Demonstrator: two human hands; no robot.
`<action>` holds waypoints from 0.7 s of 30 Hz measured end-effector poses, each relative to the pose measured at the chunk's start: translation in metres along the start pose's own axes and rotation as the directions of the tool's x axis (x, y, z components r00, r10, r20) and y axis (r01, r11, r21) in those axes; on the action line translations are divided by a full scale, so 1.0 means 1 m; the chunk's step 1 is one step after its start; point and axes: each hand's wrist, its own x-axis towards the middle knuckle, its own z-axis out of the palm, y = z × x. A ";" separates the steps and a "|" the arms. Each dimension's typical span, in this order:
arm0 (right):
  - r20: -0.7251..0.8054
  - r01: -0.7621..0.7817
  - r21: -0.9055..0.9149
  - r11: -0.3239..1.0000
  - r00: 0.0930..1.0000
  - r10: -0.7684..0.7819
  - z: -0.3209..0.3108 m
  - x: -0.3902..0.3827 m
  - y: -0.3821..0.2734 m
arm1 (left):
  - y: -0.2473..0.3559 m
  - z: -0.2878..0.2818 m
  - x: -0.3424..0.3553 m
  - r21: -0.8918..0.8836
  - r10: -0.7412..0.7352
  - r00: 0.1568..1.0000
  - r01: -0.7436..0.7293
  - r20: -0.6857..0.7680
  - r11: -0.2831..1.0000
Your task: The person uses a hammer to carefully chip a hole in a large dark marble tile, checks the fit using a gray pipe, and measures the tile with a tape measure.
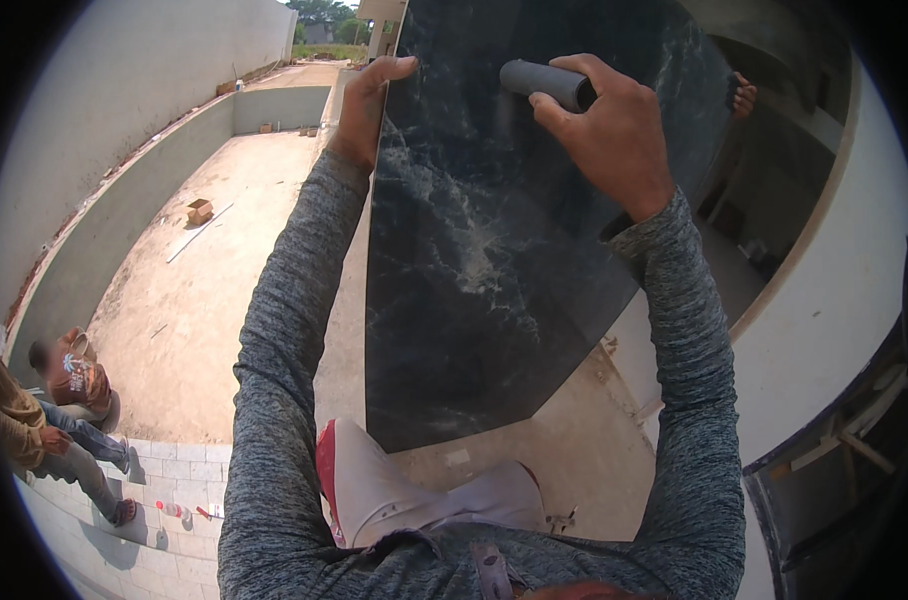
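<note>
A large dark slab with white marble-like veins stands upright in front of me, reaching past the top of the view. My left hand is closed round its left edge, thumb on the front face and fingers hidden behind. In my right hand is a short dark grey tube, gripped at its right end between thumb and fingers, against or just off the slab's face; I cannot tell which. Another person's hand holds the slab's right edge.
Two people, one standing and one crouching, are at the lower left by pale paving with a bottle. Beyond lie a low grey wall and a cardboard box. At right is a white wall.
</note>
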 end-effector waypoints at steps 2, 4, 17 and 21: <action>-0.007 -0.007 0.018 1.000 1.000 0.007 0.000 0.000 0.001 | 0.001 0.001 0.000 0.004 0.004 1.000 -0.004 -0.002 1.000; -0.017 0.002 0.025 1.000 1.000 -0.001 0.000 0.001 0.003 | 0.001 0.000 0.001 -0.001 0.007 1.000 -0.007 0.005 1.000; -0.016 0.023 0.046 0.999 1.000 -0.022 -0.006 0.001 0.010 | -0.001 -0.004 0.001 0.003 0.027 1.000 -0.027 0.003 1.000; -0.029 0.081 0.011 0.997 0.996 -0.081 -0.001 -0.001 0.013 | -0.002 -0.004 0.002 -0.002 0.039 0.999 -0.039 -0.003 0.999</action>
